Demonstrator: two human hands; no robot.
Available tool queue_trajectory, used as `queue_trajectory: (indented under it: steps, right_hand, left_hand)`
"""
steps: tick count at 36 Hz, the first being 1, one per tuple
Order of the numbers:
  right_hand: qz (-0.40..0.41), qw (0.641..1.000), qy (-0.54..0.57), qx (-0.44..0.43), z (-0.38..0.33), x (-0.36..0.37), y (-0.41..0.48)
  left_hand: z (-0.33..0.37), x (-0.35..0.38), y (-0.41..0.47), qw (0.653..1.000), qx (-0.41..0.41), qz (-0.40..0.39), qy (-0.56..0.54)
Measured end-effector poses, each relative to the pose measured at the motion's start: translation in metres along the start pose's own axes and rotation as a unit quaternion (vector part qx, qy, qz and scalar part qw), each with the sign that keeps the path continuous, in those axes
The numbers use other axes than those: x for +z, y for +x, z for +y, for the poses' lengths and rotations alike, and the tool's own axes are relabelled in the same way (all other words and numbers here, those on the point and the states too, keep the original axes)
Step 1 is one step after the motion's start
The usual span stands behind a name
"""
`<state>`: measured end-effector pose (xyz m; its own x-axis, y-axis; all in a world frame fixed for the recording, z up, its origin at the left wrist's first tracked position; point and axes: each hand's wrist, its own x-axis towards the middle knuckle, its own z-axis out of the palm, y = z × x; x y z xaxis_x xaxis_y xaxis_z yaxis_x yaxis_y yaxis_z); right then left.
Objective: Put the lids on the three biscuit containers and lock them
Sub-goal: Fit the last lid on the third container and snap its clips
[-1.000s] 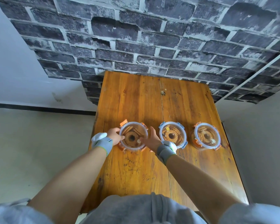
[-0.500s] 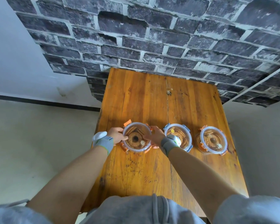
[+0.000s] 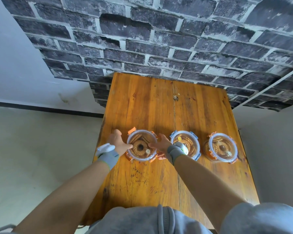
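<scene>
Between our hands, the orange-clipped biscuit container point(image 3: 141, 145) now sits released: left hand point(image 3: 117, 143) and right hand point(image 3: 160, 144) have spread open, empty; its far-left clip point(image 3: 132, 130) seemingly remains unlatched.

Glossy wooden table point(image 3: 159, 179); clear plastic lids point(image 3: 141, 144).

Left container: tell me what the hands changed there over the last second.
Both hands opened. The left hand and right hand, earlier curled against the sides of the left container, now have fingers spread, thumbs over its lid. One orange clip at the far left still sticks up. The middle container and right container stayed put.
</scene>
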<state>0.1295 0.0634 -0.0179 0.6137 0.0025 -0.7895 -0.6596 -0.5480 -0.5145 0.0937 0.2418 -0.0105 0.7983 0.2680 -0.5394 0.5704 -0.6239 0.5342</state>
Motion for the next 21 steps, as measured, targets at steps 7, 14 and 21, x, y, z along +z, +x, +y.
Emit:
queue_trajectory:
  steps: [7,14,21]
  right_hand:
    - [0.007,1.000,-0.009,-0.006,0.001,0.001,0.003]
    - [0.030,0.999,-0.027,-0.025,0.008,0.006,0.008]
    - [0.029,0.998,-0.045,-0.021,0.009,0.005,0.010]
  left_hand:
    - [0.011,0.011,-0.012,0.925,0.335,0.086,0.157]
    - [0.018,0.014,0.007,0.961,0.171,-0.051,0.212]
    - [0.002,0.021,0.015,0.987,0.098,-0.128,0.005]
